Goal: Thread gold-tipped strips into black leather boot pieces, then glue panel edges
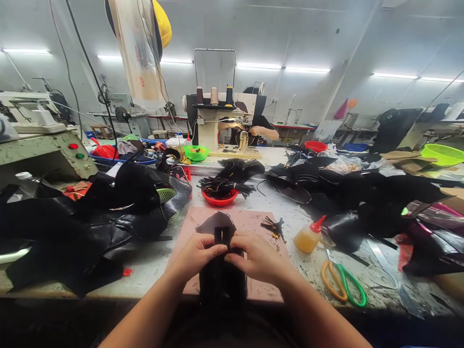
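Both hands work on a black leather piece [216,223] over a pink board [253,221]. My left hand [195,253] pinches it from the left, thumb lying on top. From the right, my right hand [259,256] pinches the same piece, its thumb close to the left one. Between the hands two short black strips [222,234] stand side by side with a narrow gap. The lower part of the leather hangs toward me past the board's front edge, and its shape is too dark to make out. My fingertips are partly hidden behind it.
A red bowl [220,199] holds black strips. To the right are a glue bottle [307,238], scissors [342,282] and loose zipper pulls [273,227]. Black leather piles [141,198] flank both sides. Across the table, a person [266,128] works at a sewing machine [206,121].
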`<state>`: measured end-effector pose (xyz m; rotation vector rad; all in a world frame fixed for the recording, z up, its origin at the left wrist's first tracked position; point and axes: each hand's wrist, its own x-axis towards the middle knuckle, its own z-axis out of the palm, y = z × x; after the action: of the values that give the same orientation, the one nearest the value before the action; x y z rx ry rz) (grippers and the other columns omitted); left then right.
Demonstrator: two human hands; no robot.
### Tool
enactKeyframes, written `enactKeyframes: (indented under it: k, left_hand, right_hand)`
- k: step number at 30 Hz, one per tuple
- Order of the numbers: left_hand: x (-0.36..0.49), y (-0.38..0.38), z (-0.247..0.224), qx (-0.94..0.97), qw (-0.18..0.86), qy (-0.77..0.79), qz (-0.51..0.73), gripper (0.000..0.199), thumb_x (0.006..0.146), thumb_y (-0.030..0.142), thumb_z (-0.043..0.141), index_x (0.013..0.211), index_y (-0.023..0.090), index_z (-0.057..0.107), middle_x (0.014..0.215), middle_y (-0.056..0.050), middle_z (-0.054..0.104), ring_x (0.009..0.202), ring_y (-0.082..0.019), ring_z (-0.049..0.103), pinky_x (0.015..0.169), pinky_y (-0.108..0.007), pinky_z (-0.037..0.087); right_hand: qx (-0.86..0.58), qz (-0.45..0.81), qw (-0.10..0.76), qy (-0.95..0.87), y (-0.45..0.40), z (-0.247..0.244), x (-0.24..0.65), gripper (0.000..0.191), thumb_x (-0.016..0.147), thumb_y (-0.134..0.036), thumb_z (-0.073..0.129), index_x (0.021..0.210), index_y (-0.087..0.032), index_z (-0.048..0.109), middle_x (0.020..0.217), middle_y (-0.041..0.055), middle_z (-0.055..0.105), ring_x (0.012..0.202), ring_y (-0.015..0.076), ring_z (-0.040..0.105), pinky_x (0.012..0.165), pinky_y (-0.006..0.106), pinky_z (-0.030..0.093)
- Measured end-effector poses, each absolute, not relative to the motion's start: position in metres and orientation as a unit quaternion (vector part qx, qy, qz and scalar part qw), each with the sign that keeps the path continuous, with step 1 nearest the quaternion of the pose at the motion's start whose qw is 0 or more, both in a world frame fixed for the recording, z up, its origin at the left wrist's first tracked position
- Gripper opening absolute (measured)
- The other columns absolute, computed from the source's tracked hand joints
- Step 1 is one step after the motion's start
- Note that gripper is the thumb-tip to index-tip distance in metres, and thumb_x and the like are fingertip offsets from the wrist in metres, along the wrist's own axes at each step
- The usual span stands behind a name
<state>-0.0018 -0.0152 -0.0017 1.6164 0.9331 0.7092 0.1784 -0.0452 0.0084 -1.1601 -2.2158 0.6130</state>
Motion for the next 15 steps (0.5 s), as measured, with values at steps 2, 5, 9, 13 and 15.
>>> enactKeyframes:
  k: [2,5,9,13,15]
  left_hand:
    - [-0.0019,-0.0152,-0.0016,0.682,0.541,0.395,0.293,0.034,0.070,0.042,0.061,0.080,0.011,0.071,0.074,-0.005,0.067,0.070,-0.019,0.055,0.065,-0.028,0.042]
    - [-0.0015,-0.0153,-0.0012,0.683,0.543,0.396,0.286,0.034,0.070,0.042,0.061,0.080,0.011,0.071,0.072,-0.005,0.067,0.068,-0.019,0.055,0.064,-0.028,0.043]
    - [0.0014,-0.0156,-0.0014,0.683,0.534,0.398,0.299,0.031,0.070,0.041,0.062,0.078,0.012,0.072,0.070,-0.003,0.067,0.066,-0.017,0.054,0.062,-0.026,0.042]
    - [0.0056,-0.0157,-0.0039,0.655,0.557,0.403,0.313,0.028,0.069,0.039,0.064,0.074,0.012,0.072,0.069,-0.003,0.068,0.063,-0.016,0.055,0.058,-0.024,0.042]
    - [0.0076,-0.0151,-0.0056,0.637,0.570,0.402,0.329,0.028,0.068,0.040,0.066,0.076,0.014,0.072,0.071,-0.003,0.069,0.065,-0.017,0.057,0.059,-0.023,0.043]
  right_hand:
    - [-0.431,0.230,0.281,-0.826,-0.0452,0.0084,0.1786,0.004,0.076,-0.016,0.060,0.076,-0.019,0.062,0.074,-0.0006,0.058,0.071,0.0132,0.053,0.062,0.023,0.038]
    - [-0.427,0.235,0.283,-0.826,-0.0445,0.0083,0.1795,0.005,0.076,-0.014,0.060,0.076,-0.019,0.063,0.074,-0.0005,0.059,0.071,0.0131,0.053,0.063,0.023,0.038]
    - [-0.428,0.232,0.275,-0.829,-0.0433,0.0077,0.1813,0.004,0.076,-0.016,0.060,0.076,-0.019,0.063,0.075,0.0000,0.059,0.072,0.0134,0.054,0.062,0.023,0.038]
    - [-0.435,0.230,0.276,-0.825,-0.0463,0.0112,0.1809,0.003,0.076,-0.017,0.061,0.074,-0.018,0.062,0.072,0.0002,0.058,0.070,0.0138,0.054,0.062,0.024,0.039]
    - [-0.430,0.240,0.294,-0.819,-0.0478,0.0115,0.1824,0.002,0.075,-0.018,0.062,0.074,-0.018,0.062,0.073,0.0006,0.058,0.071,0.0140,0.054,0.064,0.024,0.041]
